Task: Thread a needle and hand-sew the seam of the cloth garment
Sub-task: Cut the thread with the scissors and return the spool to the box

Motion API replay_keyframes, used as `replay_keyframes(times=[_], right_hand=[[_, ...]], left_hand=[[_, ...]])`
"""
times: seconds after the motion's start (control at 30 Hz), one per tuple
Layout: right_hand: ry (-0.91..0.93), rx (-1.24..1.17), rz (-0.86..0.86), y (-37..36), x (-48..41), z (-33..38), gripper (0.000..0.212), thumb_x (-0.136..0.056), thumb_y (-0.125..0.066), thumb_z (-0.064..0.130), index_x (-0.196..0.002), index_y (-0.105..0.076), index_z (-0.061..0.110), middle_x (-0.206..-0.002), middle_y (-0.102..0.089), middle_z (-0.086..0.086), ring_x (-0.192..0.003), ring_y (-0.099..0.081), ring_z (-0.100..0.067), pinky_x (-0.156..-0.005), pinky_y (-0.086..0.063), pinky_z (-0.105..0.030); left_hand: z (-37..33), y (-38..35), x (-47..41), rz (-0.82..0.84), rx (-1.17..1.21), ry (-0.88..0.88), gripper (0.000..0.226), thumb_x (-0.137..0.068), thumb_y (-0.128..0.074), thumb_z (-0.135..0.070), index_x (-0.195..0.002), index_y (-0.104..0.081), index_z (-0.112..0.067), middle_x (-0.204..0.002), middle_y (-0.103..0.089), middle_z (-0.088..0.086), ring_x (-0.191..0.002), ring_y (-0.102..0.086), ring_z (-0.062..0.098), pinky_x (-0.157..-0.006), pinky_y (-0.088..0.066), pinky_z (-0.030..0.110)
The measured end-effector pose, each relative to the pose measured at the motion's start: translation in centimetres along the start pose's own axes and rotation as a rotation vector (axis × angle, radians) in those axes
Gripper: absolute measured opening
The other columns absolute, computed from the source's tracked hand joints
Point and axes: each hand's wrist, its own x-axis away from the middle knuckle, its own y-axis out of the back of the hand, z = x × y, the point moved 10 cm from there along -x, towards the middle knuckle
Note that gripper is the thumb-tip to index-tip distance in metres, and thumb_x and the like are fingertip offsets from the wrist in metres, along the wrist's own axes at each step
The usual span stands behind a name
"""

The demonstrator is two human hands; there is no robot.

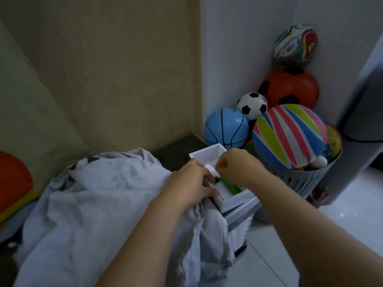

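Grey-white garment (93,193) draped over low surface, left of white box (207,152). L hand (192,183) at box edge, fingers gripping small white piece (211,169). R hand (236,168) just beside it, fingers curled pinch-like; can't tell if holding anything. Green item (230,184) lies in box.

All that shows of the person is two arms and two hands. The left hand (191,183) and the right hand (237,168) are bare, with plain knuckles and plain fingers; the nails are too small to judge. The left forearm (145,235) and the right forearm (310,224) are uncovered along their whole visible length, smooth and even from the wrists to the frame's edges. The wide lens swells the near parts of both arms, so they look thick low in the frame and narrow at the wrists.
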Motion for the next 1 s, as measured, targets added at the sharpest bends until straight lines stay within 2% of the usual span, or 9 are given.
replay_keyframes(times=[0.17,0.47,0.53,0.6,0.7,0.77,0.83,0.93,1.0], right_hand=[[0.022,0.003,0.453,-1.8,4.0,-0.3,0.025,-0.085,-0.067,0.022,-0.108,-0.065,0.011,-0.102,-0.069,-0.003,-0.079,-0.068,-0.013,-0.081,-0.053,-0.024],[0.020,0.041,0.058,-0.2,2.6,-0.7,0.029,-0.087,-0.065,0.032,-0.110,-0.068,0.015,-0.113,-0.065,-0.005,-0.099,-0.061,-0.021,-0.089,-0.051,-0.034],[0.070,0.016,-0.097,1.3,3.3,0.0,0.024,-0.089,-0.061,0.033,-0.108,-0.068,0.020,-0.114,-0.064,-0.004,-0.097,-0.061,-0.022,-0.085,-0.053,-0.035],[0.118,-0.088,-0.175,2.2,4.3,1.0,0.027,-0.091,-0.058,0.037,-0.108,-0.067,0.018,-0.111,-0.064,-0.005,-0.093,-0.062,-0.021,-0.083,-0.054,-0.036],[0.074,-0.319,0.131,-1.6,6.3,3.0,0.053,-0.087,-0.056,0.051,-0.126,-0.051,0.014,-0.114,-0.059,-0.005,-0.081,-0.065,-0.017,-0.071,-0.056,-0.029],[0.023,-0.420,0.337,-5.0,7.9,4.3,0.064,-0.085,-0.060,0.050,-0.132,-0.039,0.013,-0.113,-0.057,-0.009,-0.069,-0.064,-0.014,-0.055,-0.053,-0.023],[0.002,-0.430,0.379,-7.1,8.8,4.9,0.068,-0.082,-0.066,0.045,-0.131,-0.035,0.010,-0.110,-0.060,-0.013,-0.065,-0.060,-0.013,-0.052,-0.052,-0.024],[-0.080,-0.554,0.419,-9.3,9.6,5.3,0.042,-0.087,-0.064,0.024,-0.117,-0.045,0.002,-0.096,-0.063,-0.019,-0.071,-0.061,-0.022,-0.071,-0.059,-0.039],[-0.114,-0.664,0.443,-9.6,10.2,6.3,0.025,-0.090,-0.056,0.015,-0.111,-0.049,0.005,-0.089,-0.061,-0.017,-0.075,-0.058,-0.024,-0.069,-0.058,-0.039]], left_hand=[[0.7,0.0,-0.2,-0.010,-0.052,0.056,0.035,-0.078,-0.073,-0.045,-0.109,-0.064,-0.032,-0.131,-0.041,-0.005,-0.111,-0.052,0.019,-0.099,-0.044,0.038],[1.2,2.3,0.8,-0.217,-0.117,0.077,0.042,-0.092,-0.057,-0.043,-0.131,-0.052,-0.029,-0.136,-0.040,-0.004,-0.117,-0.050,0.017,-0.104,-0.038,0.038],[1.8,3.6,1.9,-0.237,-0.097,0.088,0.035,-0.091,-0.058,-0.041,-0.124,-0.056,-0.028,-0.130,-0.045,-0.004,-0.109,-0.054,0.015,-0.100,-0.041,0.037],[1.9,5.5,4.0,-0.296,-0.092,0.088,0.019,-0.091,-0.059,-0.039,-0.104,-0.063,-0.027,-0.116,-0.054,-0.004,-0.099,-0.057,0.014,-0.090,-0.045,0.035],[2.5,6.4,8.7,-0.289,0.088,0.146,0.022,-0.088,-0.062,-0.043,-0.076,-0.059,-0.025,-0.086,-0.063,-0.005,-0.079,-0.058,0.011,-0.069,-0.045,0.026],[2.4,3.8,11.1,-0.103,0.270,0.196,0.029,-0.082,-0.065,-0.052,-0.083,-0.061,-0.023,-0.085,-0.063,-0.007,-0.079,-0.058,0.008,-0.070,-0.046,0.023],[2.4,0.5,12.9,0.073,0.177,0.230,0.043,-0.075,-0.067,-0.060,-0.098,-0.056,-0.025,-0.098,-0.060,-0.007,-0.091,-0.058,0.011,-0.079,-0.048,0.028],[3.9,-2.0,14.8,0.137,-0.208,0.230,0.034,-0.087,-0.059,-0.042,-0.114,-0.052,-0.023,-0.117,-0.057,0.002,-0.107,-0.057,0.024,-0.083,-0.045,0.032],[5.9,-0.9,15.9,0.057,-0.258,0.264,0.022,-0.092,-0.051,-0.025,-0.112,-0.052,-0.018,-0.118,-0.058,0.008,-0.107,-0.057,0.030,-0.083,-0.045,0.035]])
